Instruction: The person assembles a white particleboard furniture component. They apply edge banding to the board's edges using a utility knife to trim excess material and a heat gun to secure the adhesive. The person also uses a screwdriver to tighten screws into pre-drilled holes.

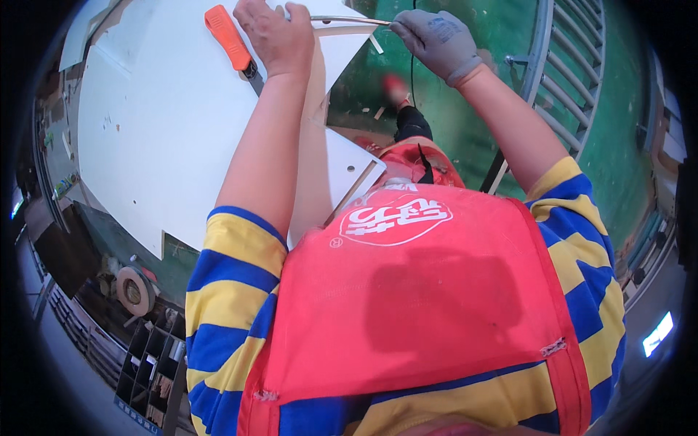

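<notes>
My bare left hand (275, 35) rests fingers-down on the far edge of a large white panel (167, 123), pressing on it. My right hand (436, 40), in a grey glove, pinches the end of a thin strip of edge trim (347, 20) that runs from the panel's edge between both hands. An orange-handled knife (229, 38) lies on the panel just left of my left hand, its dark blade end pointing toward my wrist. A red apron (414, 291) and striped blue and yellow sleeves fill the lower part of the view.
The panel's notched corner (360, 171) sits close to my body. Green floor (465, 109) with scraps lies beyond the panel. A grey metal rack (563, 73) stands at the right. A wheel (132, 291) and a compartment shelf (149, 370) are at lower left.
</notes>
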Motion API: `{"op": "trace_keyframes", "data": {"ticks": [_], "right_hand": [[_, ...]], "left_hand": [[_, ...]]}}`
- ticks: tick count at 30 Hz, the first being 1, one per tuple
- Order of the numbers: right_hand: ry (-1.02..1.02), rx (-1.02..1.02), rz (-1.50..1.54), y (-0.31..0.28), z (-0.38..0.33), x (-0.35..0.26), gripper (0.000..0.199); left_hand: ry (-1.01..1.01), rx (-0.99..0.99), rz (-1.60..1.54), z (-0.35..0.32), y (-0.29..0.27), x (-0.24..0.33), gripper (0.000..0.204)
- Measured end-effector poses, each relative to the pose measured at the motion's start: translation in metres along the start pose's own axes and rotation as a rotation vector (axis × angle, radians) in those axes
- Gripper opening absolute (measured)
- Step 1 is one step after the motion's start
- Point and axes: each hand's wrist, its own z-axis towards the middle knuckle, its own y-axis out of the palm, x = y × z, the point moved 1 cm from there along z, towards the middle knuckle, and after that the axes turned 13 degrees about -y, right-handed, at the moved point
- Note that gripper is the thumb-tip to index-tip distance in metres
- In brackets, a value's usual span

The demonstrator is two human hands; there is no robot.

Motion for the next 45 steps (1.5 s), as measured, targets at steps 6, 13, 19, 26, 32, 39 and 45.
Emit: {"op": "trace_keyframes", "data": {"ticks": [6, 13, 19, 26, 32, 39, 45], "right_hand": [[0.189, 0.106, 0.151, 0.021, -0.015, -0.032, 0.021], [0.507, 0.108, 0.432, 0.043, -0.013, -0.102, 0.022], [0.458, 0.054, 0.336, 0.036, -0.018, -0.073, 0.023], [0.473, 0.001, 0.392, 0.049, -0.019, -0.117, 0.026], [0.463, -0.086, 0.585, 0.059, -0.026, -0.153, 0.020], [0.367, -0.066, 0.400, 0.036, -0.015, -0.112, 0.025], [0.291, -0.194, 0.527, 0.045, -0.023, -0.153, 0.025]], "left_hand": [[-0.018, 0.072, -0.027, -0.003, 0.006, -0.004, 0.035], [-0.014, 0.097, 0.069, 0.001, 0.001, -0.008, 0.038], [0.116, -0.046, 0.034, 0.007, -0.007, -0.030, 0.038], [0.257, -0.048, 0.116, -0.005, -0.039, -0.031, 0.038], [0.127, -0.191, 0.100, -0.033, -0.071, -0.053, 0.037], [0.102, -0.073, 0.166, -0.032, -0.062, -0.042, 0.039], [-0.101, -0.051, 0.320, -0.074, -0.099, -0.061, 0.047]]}}
